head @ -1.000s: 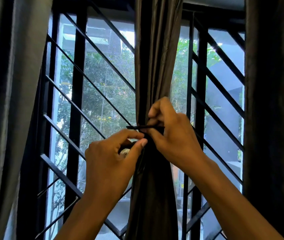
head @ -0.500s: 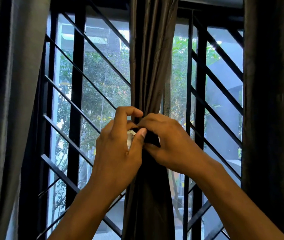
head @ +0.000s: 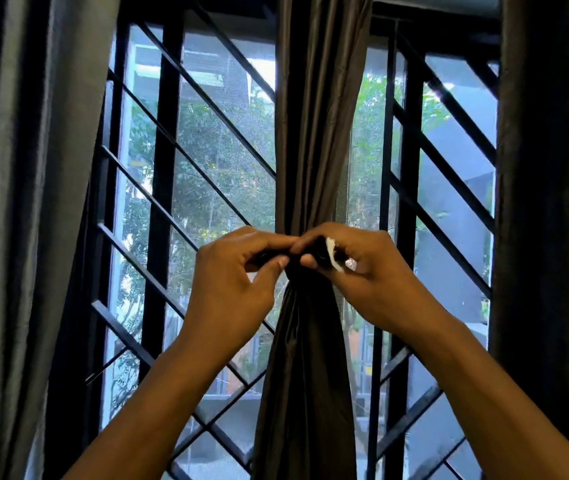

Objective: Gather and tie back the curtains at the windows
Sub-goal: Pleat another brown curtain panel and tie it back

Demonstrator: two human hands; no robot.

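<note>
Head view: one gathered middle curtain [head: 311,140] of three is cinched by a black tie-back [head: 317,256], pinched by left hand [head: 233,289] and right hand [head: 373,278], before a barred window grille [head: 165,168].

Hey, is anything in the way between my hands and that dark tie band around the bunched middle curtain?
Nothing visible. The left hand and the right hand both already pinch the dark tie band where it cinches the gathered grey-brown middle curtain. The black window grille stands behind the curtain, not between.
</note>
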